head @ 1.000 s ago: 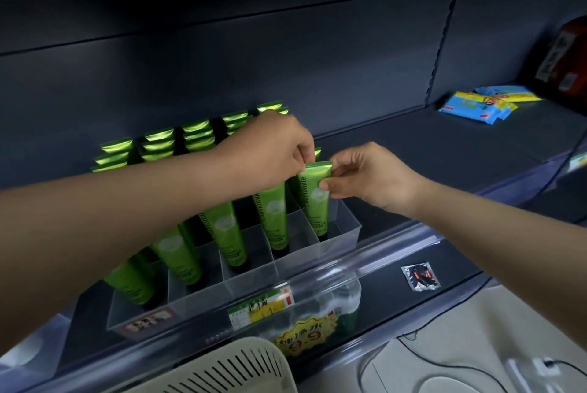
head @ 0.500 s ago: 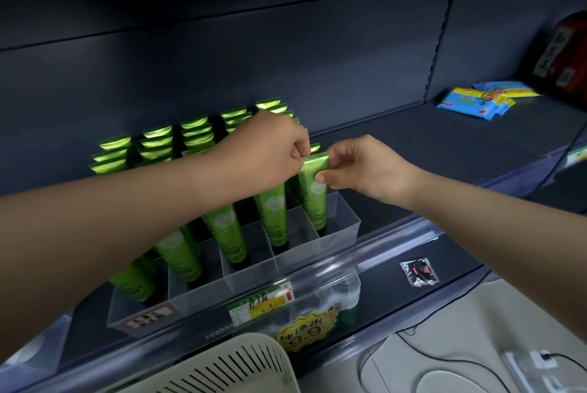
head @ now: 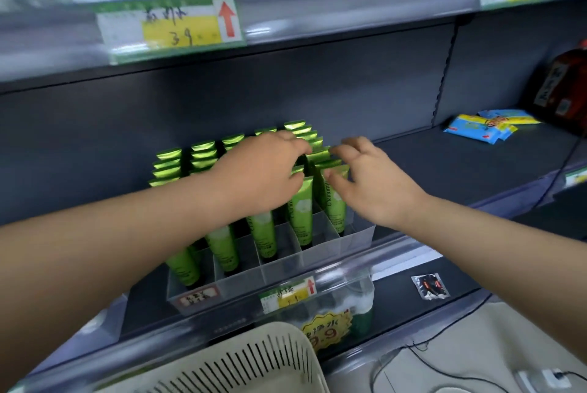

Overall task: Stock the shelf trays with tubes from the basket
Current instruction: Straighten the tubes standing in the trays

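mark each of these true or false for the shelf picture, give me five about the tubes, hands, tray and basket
1. The green tubes stand upright in a clear divided tray. True.
2. The left hand is down inside the basket. False: both hands are up at the tube tops in the tray's right-hand rows, and the basket sits below the shelf edge.
3. The right hand has its fingers spread at the rightmost row of tubes. True.
4. The blue and yellow packets lie inside the tray with the tubes. False: they lie apart, further right on the same shelf.
5. The tubes are red. False: they are green.
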